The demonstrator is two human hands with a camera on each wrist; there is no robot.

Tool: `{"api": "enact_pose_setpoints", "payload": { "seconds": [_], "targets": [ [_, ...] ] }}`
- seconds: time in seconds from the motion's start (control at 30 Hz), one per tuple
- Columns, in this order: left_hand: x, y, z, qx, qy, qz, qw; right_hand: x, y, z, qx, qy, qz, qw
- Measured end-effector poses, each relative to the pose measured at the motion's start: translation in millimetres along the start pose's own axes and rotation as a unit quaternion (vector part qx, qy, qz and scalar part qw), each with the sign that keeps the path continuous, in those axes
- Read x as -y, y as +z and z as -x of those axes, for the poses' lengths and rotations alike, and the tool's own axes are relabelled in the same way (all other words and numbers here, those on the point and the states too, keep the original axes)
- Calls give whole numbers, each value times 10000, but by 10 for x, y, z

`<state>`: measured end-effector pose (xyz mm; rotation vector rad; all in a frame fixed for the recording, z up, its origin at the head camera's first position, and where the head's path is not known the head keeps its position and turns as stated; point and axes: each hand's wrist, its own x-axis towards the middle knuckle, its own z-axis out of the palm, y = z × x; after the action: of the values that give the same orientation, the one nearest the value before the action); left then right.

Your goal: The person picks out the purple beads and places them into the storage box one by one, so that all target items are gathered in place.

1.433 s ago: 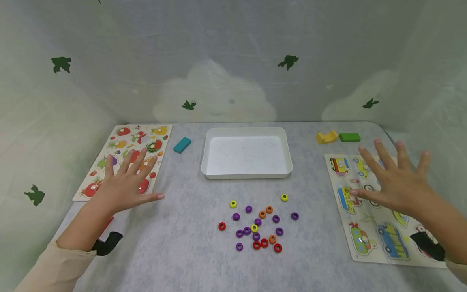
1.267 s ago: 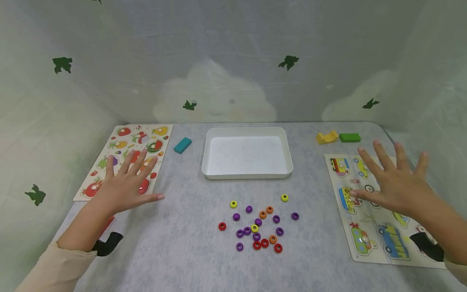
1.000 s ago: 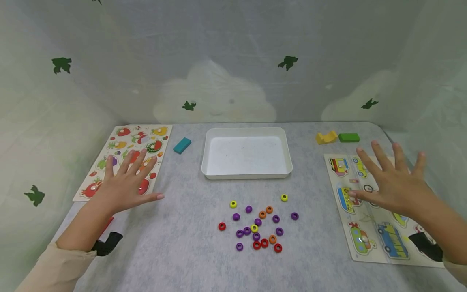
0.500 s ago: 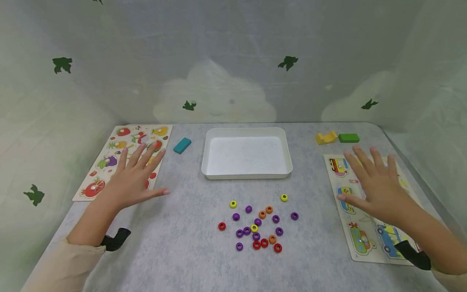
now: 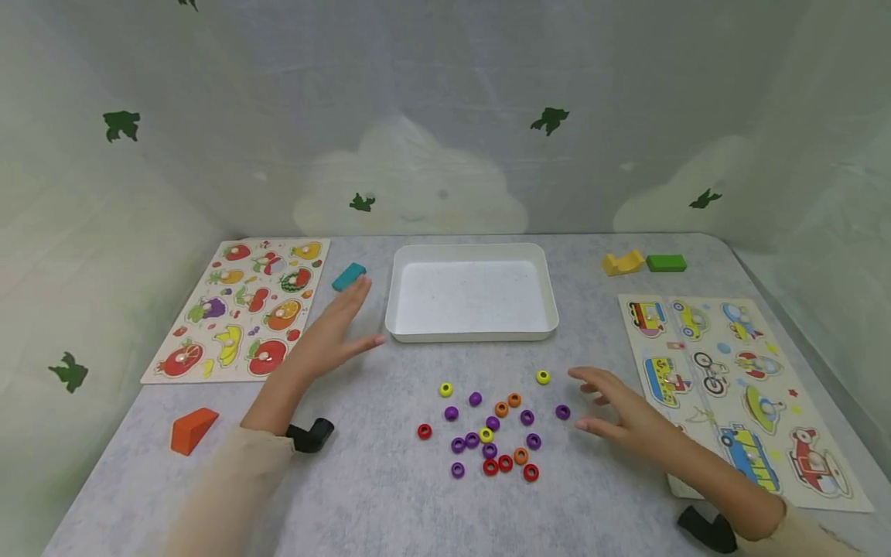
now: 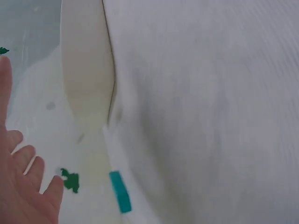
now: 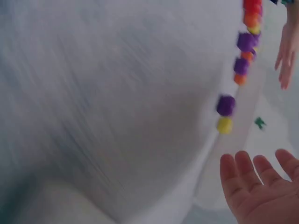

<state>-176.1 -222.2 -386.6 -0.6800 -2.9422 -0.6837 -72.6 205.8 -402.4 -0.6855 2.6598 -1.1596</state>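
My left hand (image 5: 323,340) hovers in the head view between the fruit puzzle board and the white tray (image 5: 470,337), its fingers extended and holding nothing. Its fingertips come close to a teal block (image 5: 346,275), which also shows in the left wrist view. To the right of a scatter of beads, my right hand (image 5: 619,410) hangs with loosely bent fingers and nothing in them. Nearest to it is a purple bead (image 5: 562,412); a yellow bead (image 5: 542,377) lies a little beyond. Other purple, red, orange and yellow beads lie in front of the tray.
A fruit puzzle board (image 5: 240,313) lies at the left, with an orange wedge block (image 5: 192,430) nearer me. At the right lies a vehicle puzzle board (image 5: 731,410). Behind it are a yellow curved block (image 5: 623,263) and a green block (image 5: 666,263). Pale curtains surround the table.
Both hands have moved inward from above the puzzle boards, the left toward the tray and the right toward the beads. The orange wedge block has come into full view. Beads and tray have not moved.
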Motion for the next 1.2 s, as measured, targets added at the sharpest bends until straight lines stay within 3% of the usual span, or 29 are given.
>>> {"api": "enact_pose_setpoints", "payload": {
  "seconds": [0.23,0.53,0.67,0.8,0.93,1.03,1.2],
  "targets": [
    [-12,272,-174,324,-841,1188,9888,-151,215,-44,400,127,-246,9988],
    [34,409,-263,468,-1069,2422,9632,-140,260,-103,273,104,160,9994],
    [36,424,-285,493,-1151,2666,9556,-47,166,-192,64,18,249,9997],
    [31,420,-296,472,-1165,2752,9531,112,-34,-421,-367,-277,260,9986],
    [30,409,-290,453,-1125,2818,9518,193,-195,-779,-815,-511,117,9953],
    [28,406,-282,445,-1180,2829,9508,172,-233,-1087,-901,-357,-185,9951],
    [17,416,-278,449,-1200,2890,9487,48,-151,-1534,-762,271,-560,9951]
  ]
}}
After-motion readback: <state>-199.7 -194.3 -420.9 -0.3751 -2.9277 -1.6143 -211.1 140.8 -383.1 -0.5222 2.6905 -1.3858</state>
